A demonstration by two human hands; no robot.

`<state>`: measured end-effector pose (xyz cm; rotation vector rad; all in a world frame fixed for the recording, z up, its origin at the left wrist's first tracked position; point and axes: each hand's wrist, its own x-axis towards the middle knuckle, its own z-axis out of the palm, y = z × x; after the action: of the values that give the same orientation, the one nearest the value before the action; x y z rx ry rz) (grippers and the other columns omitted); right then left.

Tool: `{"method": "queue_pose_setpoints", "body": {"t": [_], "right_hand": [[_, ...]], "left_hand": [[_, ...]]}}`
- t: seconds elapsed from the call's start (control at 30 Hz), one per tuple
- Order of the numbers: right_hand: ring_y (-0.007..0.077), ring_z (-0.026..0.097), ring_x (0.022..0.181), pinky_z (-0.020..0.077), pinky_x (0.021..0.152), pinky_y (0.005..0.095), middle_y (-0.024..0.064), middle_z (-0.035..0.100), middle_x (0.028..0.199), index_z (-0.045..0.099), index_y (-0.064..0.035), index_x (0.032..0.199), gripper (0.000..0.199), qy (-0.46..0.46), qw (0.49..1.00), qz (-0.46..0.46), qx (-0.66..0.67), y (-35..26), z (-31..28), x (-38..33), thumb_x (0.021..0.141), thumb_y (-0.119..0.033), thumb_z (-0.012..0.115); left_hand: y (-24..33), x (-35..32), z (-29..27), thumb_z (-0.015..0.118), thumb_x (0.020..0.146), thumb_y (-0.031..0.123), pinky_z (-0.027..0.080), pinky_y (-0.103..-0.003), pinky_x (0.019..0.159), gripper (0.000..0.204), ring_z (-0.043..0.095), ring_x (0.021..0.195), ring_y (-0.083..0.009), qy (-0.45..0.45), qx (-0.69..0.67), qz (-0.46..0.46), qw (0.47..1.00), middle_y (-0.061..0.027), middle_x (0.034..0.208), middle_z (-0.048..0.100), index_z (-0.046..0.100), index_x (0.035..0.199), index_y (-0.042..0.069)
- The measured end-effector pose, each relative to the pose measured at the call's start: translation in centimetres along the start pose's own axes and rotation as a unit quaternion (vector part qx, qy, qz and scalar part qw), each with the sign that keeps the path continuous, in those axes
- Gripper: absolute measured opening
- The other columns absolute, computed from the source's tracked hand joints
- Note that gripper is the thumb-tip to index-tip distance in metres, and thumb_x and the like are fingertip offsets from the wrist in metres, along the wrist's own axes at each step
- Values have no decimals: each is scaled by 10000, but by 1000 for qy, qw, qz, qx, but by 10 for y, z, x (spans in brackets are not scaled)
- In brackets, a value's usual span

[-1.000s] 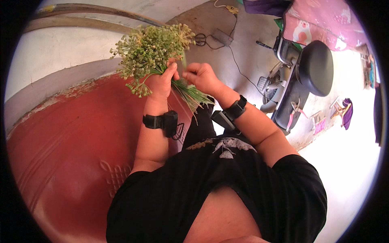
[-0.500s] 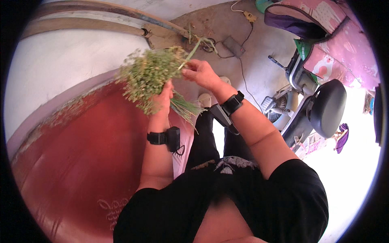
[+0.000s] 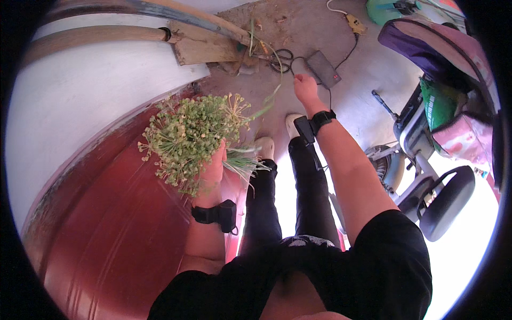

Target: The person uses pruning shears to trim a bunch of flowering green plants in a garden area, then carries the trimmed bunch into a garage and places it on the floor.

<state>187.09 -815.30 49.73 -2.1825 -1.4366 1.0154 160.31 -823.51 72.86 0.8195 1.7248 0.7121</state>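
My left hand (image 3: 214, 165) is closed around the stems of a bunch of green seed heads (image 3: 186, 133), which look like chives gone to seed. The heads fan out above and to the left of the fist; the cut thin stems (image 3: 246, 164) stick out on its right. A long flat green leaf strand (image 3: 266, 105) runs from the bunch's right side up past the floor tools. My right hand (image 3: 306, 89) is apart from the bunch, farther forward, with its fingers curled in. Whatever it holds, if anything, is hidden.
Scissors (image 3: 281, 60) and a black power adapter (image 3: 323, 69) with a cable lie on the floor ahead. A wooden-handled shovel (image 3: 197, 50) leans at the far left above a red surface (image 3: 122, 229). An electric scooter (image 3: 421, 138) with a pink cover stands at right.
My right hand has moved away from the bunch, forward and to the right. The bunch has lowered slightly in my left hand, and the view has shifted.
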Motion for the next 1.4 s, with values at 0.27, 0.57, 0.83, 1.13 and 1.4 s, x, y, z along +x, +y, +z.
{"method": "queue_pose_setpoints", "body": {"t": [0.27,0.57,0.83,1.13,1.4], "right_hand": [[382,589,916,474,811,455,218,623,955,631,-17,936,233,-44,998,-5,-50,32,76,78,798,-147,495],[364,563,1012,473,840,437,233,597,1054,622,-5,998,285,-155,982,-91,-59,65,117,162,752,-109,521],[337,625,905,506,779,413,194,645,943,668,-30,896,212,-212,947,-42,-238,26,97,122,736,-122,563],[357,613,916,496,798,424,199,637,963,642,-27,918,239,-167,956,87,-227,1,-42,6,714,-150,624],[416,597,839,490,741,478,275,595,949,498,12,1031,324,-43,988,41,-143,-24,-179,-113,750,-125,583]], "left_hand": [[-17,77,43,639,838,140,323,-238,451,126,437,487,-91,61,1,-46,997,-13,631,541,584,788,39],[-36,97,32,647,817,83,316,-233,437,120,441,496,-108,41,22,78,996,-58,694,560,566,868,11],[-24,83,24,660,802,57,324,-235,431,203,433,498,-111,51,-12,2,999,-38,738,539,520,942,12],[46,-5,2,612,830,51,339,-244,450,145,422,509,-109,25,-32,13,999,-21,720,505,515,936,31],[164,-53,-2,583,824,10,338,-239,440,98,439,491,-107,19,-141,-2,990,-29,678,505,518,888,45]]}}
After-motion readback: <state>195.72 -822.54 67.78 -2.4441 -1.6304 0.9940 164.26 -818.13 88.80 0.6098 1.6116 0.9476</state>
